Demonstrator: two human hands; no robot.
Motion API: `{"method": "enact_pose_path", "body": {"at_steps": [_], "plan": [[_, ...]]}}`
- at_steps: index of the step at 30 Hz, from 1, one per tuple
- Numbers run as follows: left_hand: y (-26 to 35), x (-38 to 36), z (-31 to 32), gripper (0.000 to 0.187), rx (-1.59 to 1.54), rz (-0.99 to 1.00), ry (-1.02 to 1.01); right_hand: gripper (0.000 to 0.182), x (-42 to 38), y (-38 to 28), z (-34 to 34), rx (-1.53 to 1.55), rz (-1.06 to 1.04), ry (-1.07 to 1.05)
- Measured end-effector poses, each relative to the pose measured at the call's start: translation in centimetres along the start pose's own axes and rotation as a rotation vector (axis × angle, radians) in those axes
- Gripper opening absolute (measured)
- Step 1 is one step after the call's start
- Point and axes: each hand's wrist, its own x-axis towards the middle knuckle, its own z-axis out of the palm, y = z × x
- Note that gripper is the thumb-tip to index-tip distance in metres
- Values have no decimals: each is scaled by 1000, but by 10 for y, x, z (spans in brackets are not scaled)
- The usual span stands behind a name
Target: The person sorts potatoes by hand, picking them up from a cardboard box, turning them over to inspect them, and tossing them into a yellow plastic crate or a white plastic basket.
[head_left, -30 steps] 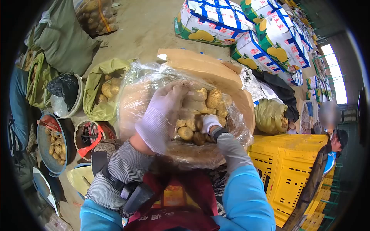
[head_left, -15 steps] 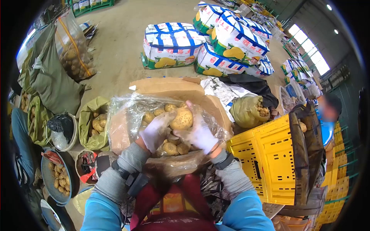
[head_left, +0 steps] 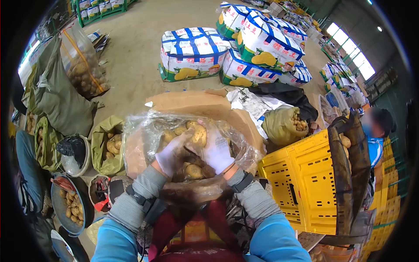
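Both gloved hands are gripping one potato [head_left: 199, 135] together, left hand [head_left: 171, 153] and right hand [head_left: 217, 150] pressing on either side, above a plastic-lined cardboard box [head_left: 244, 120] filled with potatoes. Concrete warehouse floor [head_left: 135, 52] is stretching ahead. Printed cartons [head_left: 192, 52] are sitting stacked beyond. A yellow crate [head_left: 305, 183] is standing just right of the box; green sacks [head_left: 104, 139] and a basin of potatoes [head_left: 70, 205] are lying to the left.

Box [head_left: 205, 105]: centre of floor, bag [head_left: 144, 135] inside (potatoes [head_left: 194, 170] in it)
Crate [head_left: 305, 183]: right of box
Sacks [head_left: 192, 52]: behind box
Basin [head_left: 59, 205]: left
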Motion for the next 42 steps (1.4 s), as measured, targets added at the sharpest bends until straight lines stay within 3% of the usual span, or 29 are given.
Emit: {"method": "enact_pose_path", "body": {"at_steps": [2,3,5,7,9,11,12,15,17,19,21,23,25,27,28,29,31,34,37,42], "plan": [[-9,6,-6,47,54,4,-22,66,2,6,0,-68,25,-40],[-10,4,-3,47,205,195,-37,64,5,12,-1,90,93,-76],[-7,3,-2,48,69,165,-57,61,11,27,-6,357,230,-134],[19,2,5,51,-502,-281,-71,60,15,43,-10,514,381,-140],[12,-7,5,51,-98,84,-98,62,13,46,-9,513,326,-57],[4,-6,2,51,193,285,-75,65,9,19,-13,405,57,88],[-1,-1,1,51,278,301,-42,72,7,11,-16,119,-139,42],[-11,1,4,47,393,528,-49,67,-2,-4,-12,-10,93,-108],[-7,0,6,46,53,368,-85,58,2,-1,-15,-108,201,-179],[1,2,-1,54,-634,-189,-98,61,6,12,-9,-131,295,-231],[0,3,-6,57,-512,-147,-132,56,12,25,-12,43,388,-199],[0,-2,-6,59,-222,-13,-76,55,13,28,-8,293,307,-107],[9,-13,5,59,200,259,39,60,13,21,1,611,43,42],[9,-13,7,58,560,606,153,68,10,7,-7,433,-97,-108],[10,-10,9,56,424,531,188,72,11,0,-11,342,-167,-181],[12,-7,11,55,281,464,230,76,10,-2,-12,236,-85,-226],[22,-2,21,50,-589,-240,263,85,7,-4,-13,23,84,-312],[-26,20,5,49,11,114,363,73,8,-4,-15,89,260,-348],[-7,12,4,51,413,206,431,64,1,9,-6,267,66,-169],[-16,20,-5,52,262,190,531,55,-9,10,3,368,97,-59]]}}
